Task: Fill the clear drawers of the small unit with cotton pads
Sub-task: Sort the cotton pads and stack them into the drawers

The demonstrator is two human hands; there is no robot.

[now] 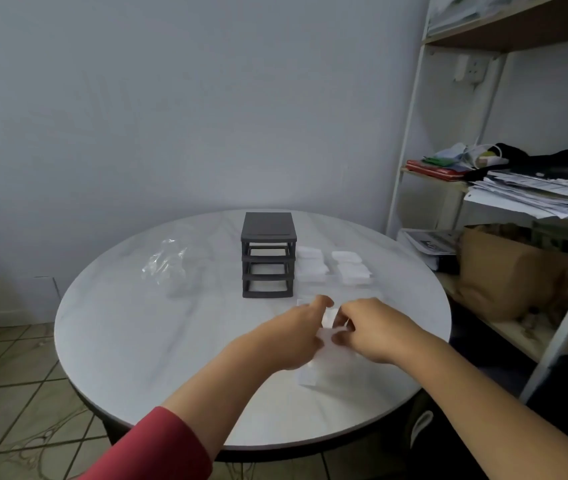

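Note:
The small dark grey unit (268, 258) stands mid-table with its three slots empty. Right of it lie clear drawers holding white cotton pads (311, 262), with a second group (351, 268) further right. Near the table's front, my left hand (293, 336) and my right hand (374, 327) meet, both pinching a small stack of white cotton pads (329, 317). They hold it over a clear drawer (324, 370) that lies under my hands. The drawer's outline is faint and partly hidden.
The round white marble table (158, 341) carries a crumpled clear plastic bag (168, 263) at the left. A white metal shelf (410, 133) with papers, clothes and a cardboard box (504, 271) stands close to the table's right side. Tiled floor lies at the lower left.

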